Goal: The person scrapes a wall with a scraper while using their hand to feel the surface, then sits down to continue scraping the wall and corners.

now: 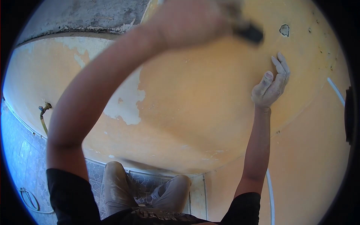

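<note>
At the top centre my left hand point(198, 22) is raised and closed round a tool with a dark end point(250, 33); motion blurs both, so the kind of tool cannot be made out. The tool is over the yellow-painted wall point(187, 93). Further right, my right hand point(272, 84) is up at the wall, coated in pale dust, its fingers slightly bent and the thumb apart, with nothing in it. Whether it touches the wall cannot be told. Just above its fingertips is a small chipped hole point(284, 30).
Peeled paint leaves a pale patch point(125, 105) on the wall. At the left are a tap point(45, 107) with a hose, and a coiled hose point(29, 199) on the tiled floor point(22, 157). A white pipe point(270, 195) runs at lower right. Grey plaster is at upper left.
</note>
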A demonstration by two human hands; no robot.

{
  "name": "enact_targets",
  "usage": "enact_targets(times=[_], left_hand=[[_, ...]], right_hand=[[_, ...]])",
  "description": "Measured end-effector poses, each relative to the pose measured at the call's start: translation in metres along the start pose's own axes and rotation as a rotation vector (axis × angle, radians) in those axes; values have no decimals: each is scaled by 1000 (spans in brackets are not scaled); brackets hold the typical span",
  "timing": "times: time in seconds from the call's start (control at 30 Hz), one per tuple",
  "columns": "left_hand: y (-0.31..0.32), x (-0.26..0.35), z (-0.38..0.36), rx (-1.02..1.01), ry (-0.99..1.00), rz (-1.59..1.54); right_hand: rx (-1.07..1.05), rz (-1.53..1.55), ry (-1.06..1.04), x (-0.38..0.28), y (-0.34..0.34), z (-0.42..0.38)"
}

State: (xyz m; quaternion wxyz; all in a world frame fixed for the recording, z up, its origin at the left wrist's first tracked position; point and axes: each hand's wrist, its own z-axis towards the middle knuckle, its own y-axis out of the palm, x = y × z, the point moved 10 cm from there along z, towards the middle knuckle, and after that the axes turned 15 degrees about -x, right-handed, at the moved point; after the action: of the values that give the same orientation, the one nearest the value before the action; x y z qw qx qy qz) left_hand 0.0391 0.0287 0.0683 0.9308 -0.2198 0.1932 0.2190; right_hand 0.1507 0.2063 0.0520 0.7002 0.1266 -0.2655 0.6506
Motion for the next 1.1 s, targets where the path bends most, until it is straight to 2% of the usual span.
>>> enact_targets(times=[0.03,0.1,0.13,0.2,0.23,0.3,0.33,0.4,0.43,0.47,0.53,0.6,0.63,0.7,0.8,0.83,0.9,0.93,1.0,1.07,1.1], left_hand=[[-10,-8,5,-1,2,-2],[-51,-48,-5,273,-332,66],[-43,-39,-11,273,-333,69],[17,35,-19,0,73,171],[25,50,-31,3,79,175],[36,89,-51,-93,328,60],[39,81,-51,-91,320,61],[9,39,-28,7,187,186],[-7,3,-19,83,-2,98],[-8,-45,-18,8,-333,-171],[-58,-37,-25,315,-377,71],[-16,-13,-29,188,-303,112],[0,22,-35,158,-112,179],[47,83,-61,-127,242,4],[39,84,-73,-222,297,-54],[30,64,-66,-191,228,-64],[-3,14,-46,-58,45,217],[-21,-31,-40,9,-196,-51],[-50,-53,-36,95,-424,-134],[-21,-18,-54,171,-250,54],[0,16,-61,11,-190,81]], right_hand=[[1,9,5,1,1,-1],[9,29,4,3,1,-3],[16,46,-2,4,1,-3],[16,41,-5,3,0,-2],[14,36,0,3,-1,-2],[10,19,4,0,-1,-2],[-2,8,6,-1,-1,-1],[-1,1,-8,-2,0,-3],[-2,-6,-20,-2,0,-3],[1,-1,-23,-2,-1,-3],[12,51,-2,1,0,-5],[21,47,-15,0,0,-3],[24,36,-21,-1,-1,-4],[23,33,-12,-1,-1,-4],[21,17,-17,-2,-1,-3],[17,7,-23,-3,-2,-4],[21,3,-18,-2,-2,-4],[24,7,-16,-2,-2,-5],[26,20,-4,-1,-1,-5],[26,31,1,-1,-1,-4],[21,13,-4,-2,-2,-3]])
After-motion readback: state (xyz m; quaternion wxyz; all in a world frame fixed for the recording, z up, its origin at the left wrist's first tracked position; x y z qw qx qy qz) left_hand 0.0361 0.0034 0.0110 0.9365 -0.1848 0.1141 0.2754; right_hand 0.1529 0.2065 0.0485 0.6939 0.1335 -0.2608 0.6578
